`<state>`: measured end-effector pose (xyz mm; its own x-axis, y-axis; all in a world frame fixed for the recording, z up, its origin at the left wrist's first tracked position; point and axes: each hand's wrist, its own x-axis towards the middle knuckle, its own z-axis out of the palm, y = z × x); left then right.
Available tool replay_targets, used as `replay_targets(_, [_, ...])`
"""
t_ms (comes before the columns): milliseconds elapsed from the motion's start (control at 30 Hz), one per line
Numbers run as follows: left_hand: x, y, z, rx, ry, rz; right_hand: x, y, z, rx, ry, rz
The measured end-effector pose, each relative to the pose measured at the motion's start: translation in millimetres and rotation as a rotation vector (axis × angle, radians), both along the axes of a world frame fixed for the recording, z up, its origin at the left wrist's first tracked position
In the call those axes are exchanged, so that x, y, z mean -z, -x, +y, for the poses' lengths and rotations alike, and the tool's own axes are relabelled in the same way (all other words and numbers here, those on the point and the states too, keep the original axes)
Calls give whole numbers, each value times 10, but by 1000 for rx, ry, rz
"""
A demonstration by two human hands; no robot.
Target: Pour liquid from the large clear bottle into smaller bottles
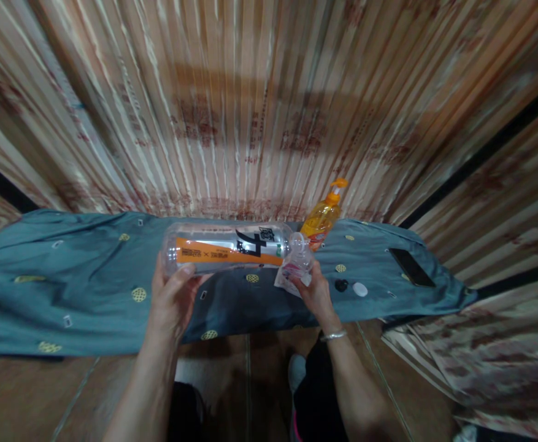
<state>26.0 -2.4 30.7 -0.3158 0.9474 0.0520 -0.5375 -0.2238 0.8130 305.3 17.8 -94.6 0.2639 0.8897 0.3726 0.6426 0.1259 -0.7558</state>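
Observation:
A large clear bottle (225, 245) with an orange and silver label lies sideways above the cloth. My left hand (174, 294) grips it from below near its base, at the left end. Close to its neck, my right hand (312, 288) is closed on a small clear plastic bottle (300, 255) with a whitish wrapper or tissue around its lower part. The two bottles meet or overlap at the large one's neck; whether they touch cannot be made out. Behind them stands an orange pump bottle (320, 222) with yellow liquid.
A green-blue patterned cloth (98, 276) covers a narrow table. To the right lie a black cap (341, 285), a white cap (360, 289) and a dark phone (411, 267). A pleated curtain (232, 123) hangs behind. My feet are below the front edge.

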Motion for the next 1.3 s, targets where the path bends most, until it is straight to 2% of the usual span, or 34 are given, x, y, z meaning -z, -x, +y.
replay_targets(1300, [16,-6,23,5,0,3,37,-21,3,-1,-11,-17])
